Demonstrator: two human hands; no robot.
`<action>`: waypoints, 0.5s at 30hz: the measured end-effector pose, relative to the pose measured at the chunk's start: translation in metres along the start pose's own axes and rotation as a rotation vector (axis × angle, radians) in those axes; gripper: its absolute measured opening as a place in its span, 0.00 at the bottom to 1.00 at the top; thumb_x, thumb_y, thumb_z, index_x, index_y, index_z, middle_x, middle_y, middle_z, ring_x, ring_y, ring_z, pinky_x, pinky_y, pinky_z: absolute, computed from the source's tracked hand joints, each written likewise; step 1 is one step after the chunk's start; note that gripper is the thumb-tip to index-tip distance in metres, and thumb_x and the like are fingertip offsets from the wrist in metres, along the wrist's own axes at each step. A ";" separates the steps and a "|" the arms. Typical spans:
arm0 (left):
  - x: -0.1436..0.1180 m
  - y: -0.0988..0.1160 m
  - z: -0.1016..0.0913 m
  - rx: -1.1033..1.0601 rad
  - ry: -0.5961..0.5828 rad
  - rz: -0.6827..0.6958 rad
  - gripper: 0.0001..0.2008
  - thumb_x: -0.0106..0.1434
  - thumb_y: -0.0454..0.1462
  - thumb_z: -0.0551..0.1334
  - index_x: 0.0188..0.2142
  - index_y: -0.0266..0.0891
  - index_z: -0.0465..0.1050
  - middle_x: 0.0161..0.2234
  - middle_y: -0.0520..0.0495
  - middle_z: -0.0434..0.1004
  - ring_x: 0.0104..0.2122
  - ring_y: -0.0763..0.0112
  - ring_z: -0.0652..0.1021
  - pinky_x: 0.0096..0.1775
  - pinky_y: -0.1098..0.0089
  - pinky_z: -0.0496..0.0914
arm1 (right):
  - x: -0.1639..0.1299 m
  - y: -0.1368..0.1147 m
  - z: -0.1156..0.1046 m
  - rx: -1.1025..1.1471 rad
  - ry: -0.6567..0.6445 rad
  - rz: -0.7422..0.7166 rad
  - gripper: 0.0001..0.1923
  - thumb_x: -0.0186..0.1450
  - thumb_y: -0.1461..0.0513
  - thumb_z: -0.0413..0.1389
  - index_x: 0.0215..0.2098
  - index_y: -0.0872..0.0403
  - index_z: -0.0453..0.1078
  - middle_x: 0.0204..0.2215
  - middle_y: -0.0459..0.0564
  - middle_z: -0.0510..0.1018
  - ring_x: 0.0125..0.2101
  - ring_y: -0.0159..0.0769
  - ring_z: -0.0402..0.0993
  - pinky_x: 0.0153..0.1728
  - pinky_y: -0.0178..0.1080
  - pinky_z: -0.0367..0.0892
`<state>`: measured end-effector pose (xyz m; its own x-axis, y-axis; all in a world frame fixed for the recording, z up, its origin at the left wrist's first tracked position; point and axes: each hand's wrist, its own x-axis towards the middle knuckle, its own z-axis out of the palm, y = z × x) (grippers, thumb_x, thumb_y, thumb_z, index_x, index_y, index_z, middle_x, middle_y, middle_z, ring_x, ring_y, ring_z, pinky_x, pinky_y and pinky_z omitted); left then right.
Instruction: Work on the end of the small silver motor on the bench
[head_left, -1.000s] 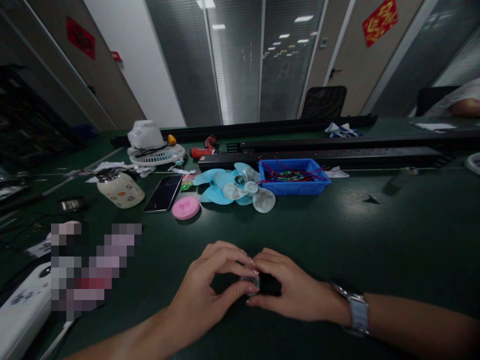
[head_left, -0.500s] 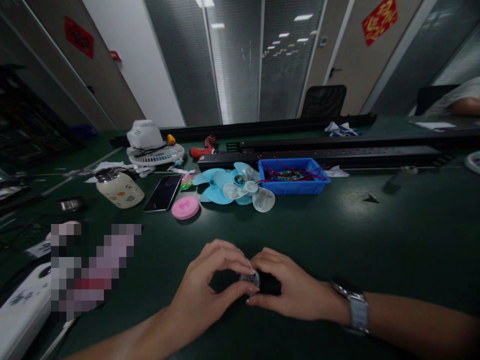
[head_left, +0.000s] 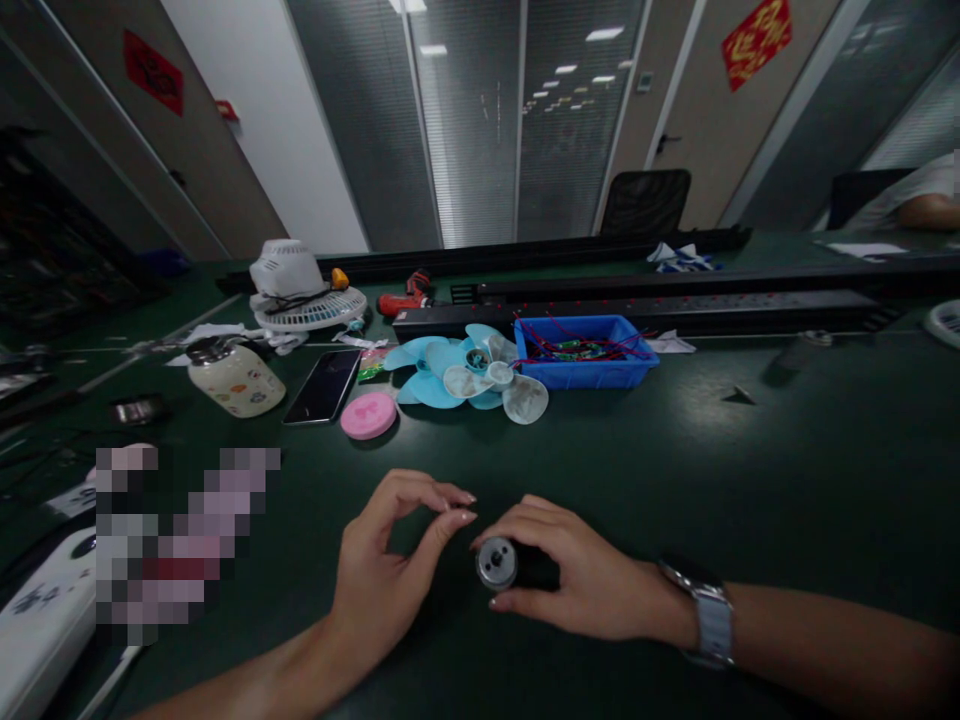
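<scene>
Metal cylinder [head_left: 496, 563] held within right hand [head_left: 583, 572].

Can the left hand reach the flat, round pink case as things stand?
Probably yes: the pink case sits ahead of the left hand, with only dark green tabletop visible between. Unclear whether that hand pinches anything small, which could hinder grasping.

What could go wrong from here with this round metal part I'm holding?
Two possible risks. First, only your right hand holds the round metal part, so if those fingers loosen, it might drop or roll across the green tabletop. Second, your left hand is apart from it, thumb and forefinger nearly together; I can't tell whether they hold anything, but a tiny piece there could get lost against that dark surface.
</scene>
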<state>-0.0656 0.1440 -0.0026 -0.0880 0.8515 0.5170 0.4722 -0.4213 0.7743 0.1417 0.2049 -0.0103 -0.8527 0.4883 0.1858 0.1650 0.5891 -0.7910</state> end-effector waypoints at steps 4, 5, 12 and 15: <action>0.009 -0.028 -0.002 0.203 -0.096 -0.134 0.07 0.62 0.34 0.65 0.39 0.40 0.68 0.37 0.48 0.79 0.40 0.64 0.80 0.44 0.61 0.72 | 0.000 -0.002 -0.001 0.007 -0.005 0.023 0.21 0.60 0.57 0.64 0.51 0.51 0.69 0.44 0.47 0.77 0.44 0.36 0.69 0.46 0.39 0.64; 0.011 -0.034 -0.003 0.242 -0.143 -0.161 0.09 0.62 0.34 0.65 0.41 0.40 0.68 0.37 0.48 0.80 0.41 0.63 0.80 0.45 0.59 0.72 | 0.000 -0.002 -0.001 0.008 -0.005 0.025 0.22 0.60 0.57 0.64 0.51 0.51 0.69 0.44 0.47 0.77 0.44 0.36 0.69 0.46 0.39 0.64; 0.014 -0.044 -0.006 0.424 -0.219 -0.118 0.10 0.61 0.37 0.66 0.42 0.41 0.72 0.44 0.46 0.80 0.48 0.58 0.76 0.49 0.53 0.67 | 0.000 -0.001 0.000 0.004 -0.003 0.024 0.22 0.60 0.56 0.64 0.52 0.51 0.69 0.44 0.48 0.77 0.44 0.37 0.69 0.46 0.40 0.64; 0.013 -0.042 -0.007 0.419 -0.234 -0.116 0.13 0.60 0.37 0.67 0.45 0.42 0.71 0.45 0.46 0.80 0.49 0.58 0.76 0.50 0.51 0.67 | -0.001 -0.001 0.000 0.005 0.001 0.019 0.21 0.60 0.56 0.64 0.50 0.51 0.70 0.44 0.48 0.77 0.44 0.37 0.69 0.46 0.40 0.64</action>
<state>-0.0927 0.1709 -0.0258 0.0155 0.9530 0.3027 0.7871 -0.1984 0.5840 0.1421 0.2044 -0.0100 -0.8490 0.5000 0.1709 0.1790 0.5764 -0.7973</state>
